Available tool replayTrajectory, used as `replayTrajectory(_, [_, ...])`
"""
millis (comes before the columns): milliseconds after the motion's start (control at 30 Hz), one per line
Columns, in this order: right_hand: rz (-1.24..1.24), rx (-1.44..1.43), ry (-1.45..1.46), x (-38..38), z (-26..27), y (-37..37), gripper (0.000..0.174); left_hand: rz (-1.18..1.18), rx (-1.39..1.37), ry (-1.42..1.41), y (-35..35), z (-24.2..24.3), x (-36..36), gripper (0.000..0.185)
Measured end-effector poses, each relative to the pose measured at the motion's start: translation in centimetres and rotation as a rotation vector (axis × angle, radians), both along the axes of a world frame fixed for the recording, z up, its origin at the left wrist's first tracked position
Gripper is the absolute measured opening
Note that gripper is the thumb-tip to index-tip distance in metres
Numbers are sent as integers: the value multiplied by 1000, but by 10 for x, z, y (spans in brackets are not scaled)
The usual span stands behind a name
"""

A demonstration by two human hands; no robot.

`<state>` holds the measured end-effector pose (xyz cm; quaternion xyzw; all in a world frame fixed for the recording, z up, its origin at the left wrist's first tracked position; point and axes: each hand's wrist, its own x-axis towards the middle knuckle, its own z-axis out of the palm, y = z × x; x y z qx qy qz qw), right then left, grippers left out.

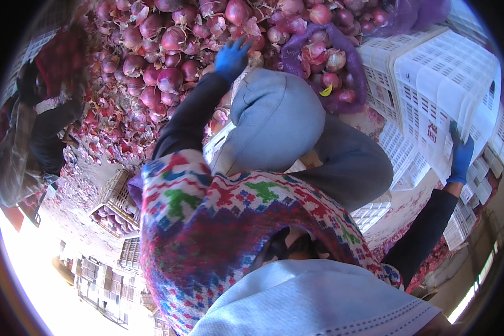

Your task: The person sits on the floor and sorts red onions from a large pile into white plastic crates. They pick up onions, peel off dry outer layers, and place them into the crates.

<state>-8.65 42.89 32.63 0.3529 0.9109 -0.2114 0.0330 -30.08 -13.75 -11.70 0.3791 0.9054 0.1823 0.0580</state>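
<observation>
My left hand (232, 59), in a blue glove, reaches over a heap of red onions (172, 80) beside my knee. Its fingers are a little apart, and I see nothing held in it. Far out on the right, my right hand (461, 155), also gloved in blue, grips the edge of a white plastic crate (430, 92). This crate has slotted walls, bears red writing, and sits tilted against other white crates. Between my hands, a purple mesh bag (353, 71) lies with its mouth spread around several onions.
Loose onion skins (109, 138) litter the floor on the left. A crate of onions (116, 210) stands behind my left side. Another person (46, 113) sits at the far left. More white crates (403, 155) stand beside my right leg, and another purple bag (420, 17) lies at the top right.
</observation>
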Motion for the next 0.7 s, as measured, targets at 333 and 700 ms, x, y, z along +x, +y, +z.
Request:
replayTrajectory(333, [-80,-21,-90,-4,1,-9,42,246,-330,-485,76,-34,-40,86])
replayTrajectory(700, [-5,27,-3,-10,-4,-13,48,771,1374,-1958,-43,81,-7,70])
